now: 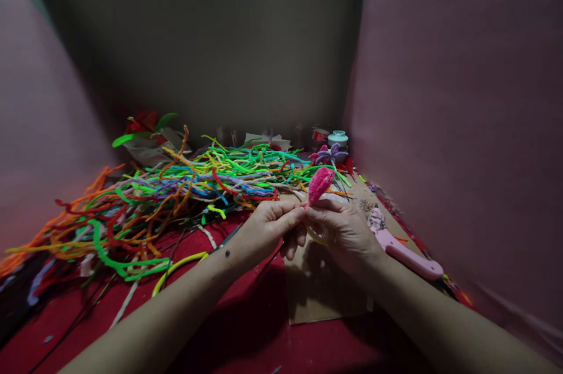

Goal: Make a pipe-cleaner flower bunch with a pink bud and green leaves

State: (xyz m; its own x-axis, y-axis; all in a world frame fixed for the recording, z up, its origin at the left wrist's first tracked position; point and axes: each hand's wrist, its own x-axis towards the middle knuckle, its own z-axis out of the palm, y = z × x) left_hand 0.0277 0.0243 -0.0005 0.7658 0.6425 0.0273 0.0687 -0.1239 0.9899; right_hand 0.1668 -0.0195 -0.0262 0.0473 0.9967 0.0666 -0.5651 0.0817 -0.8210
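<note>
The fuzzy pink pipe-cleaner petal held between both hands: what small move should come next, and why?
Probably a small twist of the stem just under the fuzzy pink pipe-cleaner petal. Both hands pinch there: the left hand from the left, the right hand from the right, and the petal stands upright above the fingers. A twist might close the loop. The pink-handled tool lies unused on the cardboard sheet.

Home craft corner: heaped pipe cleaners on a red table.
</note>
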